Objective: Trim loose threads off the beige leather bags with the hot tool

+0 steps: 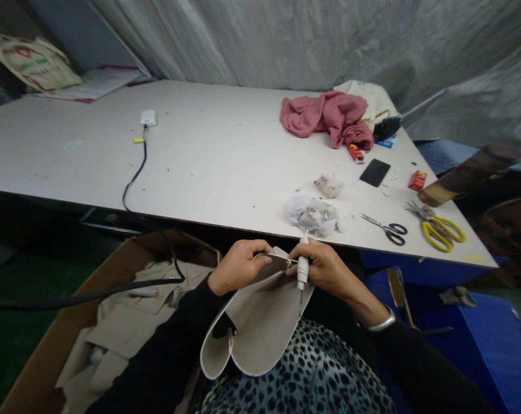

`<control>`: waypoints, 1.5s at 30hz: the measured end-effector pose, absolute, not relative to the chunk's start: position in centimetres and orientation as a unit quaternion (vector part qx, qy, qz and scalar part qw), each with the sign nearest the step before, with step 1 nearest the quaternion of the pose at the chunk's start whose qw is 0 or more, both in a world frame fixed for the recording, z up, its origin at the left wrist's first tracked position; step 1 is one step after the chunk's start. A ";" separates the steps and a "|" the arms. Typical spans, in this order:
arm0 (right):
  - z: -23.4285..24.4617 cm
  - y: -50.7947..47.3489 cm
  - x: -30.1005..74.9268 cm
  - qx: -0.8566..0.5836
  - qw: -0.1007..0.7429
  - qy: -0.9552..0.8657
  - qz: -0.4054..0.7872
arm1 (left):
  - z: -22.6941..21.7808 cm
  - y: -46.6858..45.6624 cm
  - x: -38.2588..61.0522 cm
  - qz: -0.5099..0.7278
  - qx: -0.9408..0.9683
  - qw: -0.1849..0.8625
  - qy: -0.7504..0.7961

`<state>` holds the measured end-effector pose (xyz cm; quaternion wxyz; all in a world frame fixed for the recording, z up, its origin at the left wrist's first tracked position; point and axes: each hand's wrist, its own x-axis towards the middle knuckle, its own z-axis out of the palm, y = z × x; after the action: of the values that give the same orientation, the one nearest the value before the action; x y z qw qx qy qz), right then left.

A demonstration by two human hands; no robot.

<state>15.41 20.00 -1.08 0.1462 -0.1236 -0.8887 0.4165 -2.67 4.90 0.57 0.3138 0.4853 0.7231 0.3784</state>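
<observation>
My left hand (240,265) pinches the upper edge of a beige, leather-like piece (264,325) between thumb and fingers. The piece curls into two rounded lobes above my lap. In my right hand (325,267) is a slim tool with a white, wrapped-looking handle (302,270), held upright, a thin dark shaft pointing down along the piece's right side; its exact kind is unclear. The right fingers also touch the piece's top edge, where a small bit of thread or fastening shows. Crumpled white plastic (314,215) lies on the table just beyond this hand.
On the table (209,155) to the right lie black-handled scissors (390,230), yellow-handled scissors (441,230), a dark flat square (375,172) and a pink cloth (329,115). A cardboard box (49,356) of beige pieces stands at left, a black cable (92,296) crossing it. Blue bins (489,339) stand right.
</observation>
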 end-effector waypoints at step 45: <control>-6.2 25.9 18.2 -0.388 0.505 -0.669 0.382 | 0.0 9.1 -0.3 0.409 0.409 0.325 0.748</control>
<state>18.19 25.92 -6.16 0.5055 -0.3885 -0.6689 0.3823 -0.32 9.08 0.01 0.3253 0.4086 0.7485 0.4087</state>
